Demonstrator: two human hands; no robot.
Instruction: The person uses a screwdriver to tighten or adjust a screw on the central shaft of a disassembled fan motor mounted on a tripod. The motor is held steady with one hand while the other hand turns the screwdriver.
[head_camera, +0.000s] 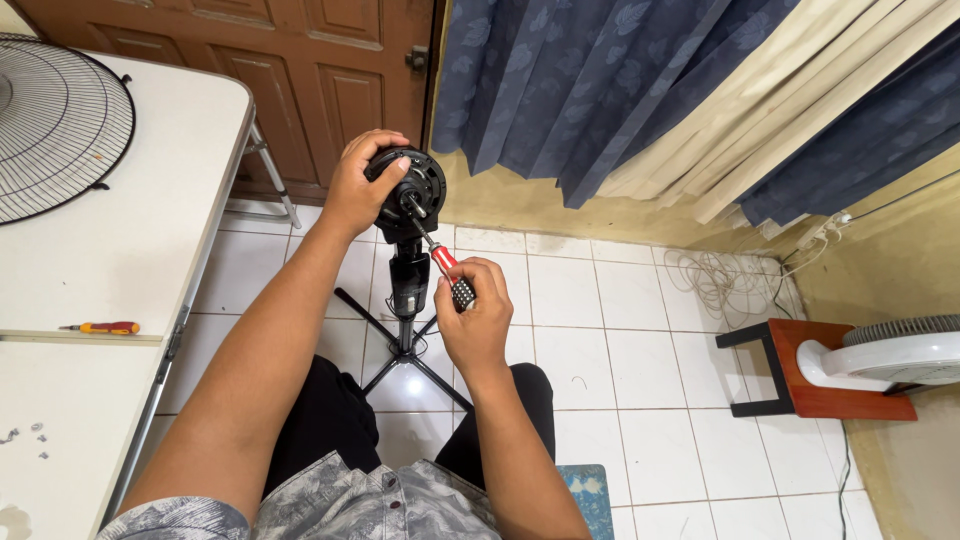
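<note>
We see the left hand (355, 190) wrapped over the far left side of a black fan motor (410, 190), fingers curled on its housing with the thumb lying across the top edge. The motor sits on top of a black stand (405, 300) whose crossed legs rest on the white tiled floor (620, 400), in the middle of the scene, just beyond the person's knees.

The right hand (475, 320) is closed around the red and black handle of a screwdriver (445, 265), fingers tight on the grip. The shaft slants up and to the left, and its tip meets the face of the motor near the centre spindle; we cannot tell what exactly it touches there.

On the left stands a white table (120, 250). At its far end lies a round wire fan grille (55, 125), partly cut off by the edge of the view. Nearer lies a second screwdriver (105, 328) with a red and yellow handle, and at the near left a few small screws (30, 437) lie loose.

Far behind the motor is a brown wooden door (300, 70), with blue and cream curtains (650, 90) to its right. On the right, another white fan (890, 355) rests on a small red stool (800, 370), and a coiled white cable (720, 280) lies by the wall.
</note>
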